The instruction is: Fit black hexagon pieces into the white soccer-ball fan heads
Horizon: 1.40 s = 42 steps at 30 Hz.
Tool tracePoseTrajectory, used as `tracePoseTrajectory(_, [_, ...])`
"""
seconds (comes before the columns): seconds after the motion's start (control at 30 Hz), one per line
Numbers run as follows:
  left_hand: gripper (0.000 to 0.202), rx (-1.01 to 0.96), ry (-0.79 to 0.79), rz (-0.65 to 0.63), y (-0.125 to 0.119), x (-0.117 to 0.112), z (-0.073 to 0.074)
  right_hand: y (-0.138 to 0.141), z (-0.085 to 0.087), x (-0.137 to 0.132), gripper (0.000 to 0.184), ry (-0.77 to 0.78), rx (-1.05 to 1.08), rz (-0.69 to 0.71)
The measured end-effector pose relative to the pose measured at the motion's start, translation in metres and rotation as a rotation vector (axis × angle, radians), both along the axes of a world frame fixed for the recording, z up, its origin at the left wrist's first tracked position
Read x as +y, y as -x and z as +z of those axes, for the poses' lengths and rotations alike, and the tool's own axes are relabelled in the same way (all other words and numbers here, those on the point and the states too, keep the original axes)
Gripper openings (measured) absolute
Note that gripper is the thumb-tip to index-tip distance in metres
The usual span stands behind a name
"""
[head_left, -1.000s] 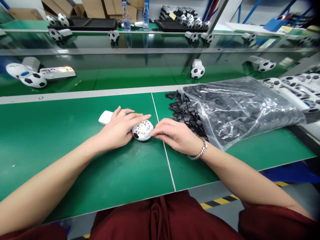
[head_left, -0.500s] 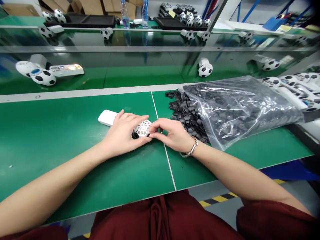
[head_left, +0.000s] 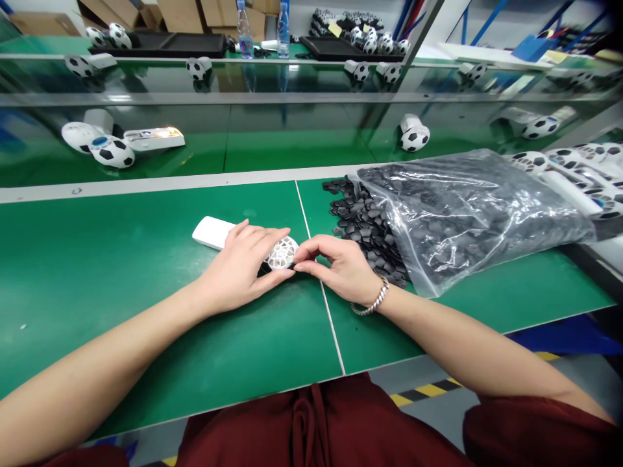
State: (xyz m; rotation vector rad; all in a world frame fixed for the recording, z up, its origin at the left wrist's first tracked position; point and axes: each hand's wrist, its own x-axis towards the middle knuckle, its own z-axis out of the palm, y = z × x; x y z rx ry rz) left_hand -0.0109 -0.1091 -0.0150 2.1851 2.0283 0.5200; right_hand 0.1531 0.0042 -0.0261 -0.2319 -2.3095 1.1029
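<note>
My left hand [head_left: 239, 267] wraps round a white handled piece with an openwork soccer-ball head [head_left: 282, 252], lying on the green worktop. Its flat white handle [head_left: 213, 232] sticks out behind the hand to the left. At the head's right edge, my right hand [head_left: 343, 267] pinches thumb and forefinger together. A dark bit shows by those fingertips, but I cannot make out what they hold. Just beyond the right hand lies a heap of small black pentagon-shaped pieces [head_left: 370, 227], spilling from a clear plastic bag [head_left: 487, 214] full of them.
Behind the worktop runs a green belt [head_left: 292, 139] with soccer-ball pieces [head_left: 415, 137] on it. White and black ball pieces [head_left: 574, 168] are stacked at the right. Two bottles [head_left: 283, 32], black trays [head_left: 180, 44] and cardboard boxes [head_left: 180, 16] stand at the back.
Both hands keep hold at the openwork head, with only a slight shift. Ball pieces on the near belt have moved right; those on the far belt have moved left.
</note>
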Motion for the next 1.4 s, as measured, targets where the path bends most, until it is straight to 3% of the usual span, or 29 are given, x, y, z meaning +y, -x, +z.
tracePoseTrajectory(0.2, [0.059,-0.029,-0.014,0.001,0.000,-0.001,0.000,0.000,0.000,-0.002,0.009,-0.032,0.059,0.012])
tracePoseTrajectory(0.4, [0.056,-0.062,0.003,0.020,0.000,0.000,0.003,0.004,-0.002,-0.003,0.008,0.161,0.026,0.019])
tracePoseTrajectory(0.53, [0.056,-0.075,0.019,0.029,-0.001,0.001,0.005,0.005,-0.003,-0.004,0.011,0.186,0.011,-0.003])
tracePoseTrajectory(0.77, [0.050,-0.089,0.000,-0.002,-0.001,0.003,0.008,0.010,-0.006,0.002,0.023,0.416,-0.087,-0.004])
tracePoseTrajectory(1.0, [0.048,-0.061,-0.020,-0.040,0.004,0.003,0.006,0.014,-0.009,-0.004,0.017,0.188,-0.061,-0.031])
tracePoseTrajectory(1.1, [0.050,-0.058,-0.001,-0.054,0.005,0.002,0.006,0.012,-0.001,0.005,0.015,0.160,-0.085,-0.009])
tracePoseTrajectory(1.2, [0.062,-0.067,0.006,-0.037,0.006,0.002,0.004,-0.006,0.020,0.024,0.010,0.128,-0.095,-0.004])
tracePoseTrajectory(1.3, [0.061,-0.066,0.002,-0.007,0.008,0.003,0.003,-0.035,0.038,0.037,0.008,-0.045,-0.217,-0.068])
tracePoseTrajectory(1.4, [0.053,-0.064,0.023,-0.065,0.009,0.003,0.003,-0.059,0.038,0.033,0.005,-0.215,-0.383,-0.030])
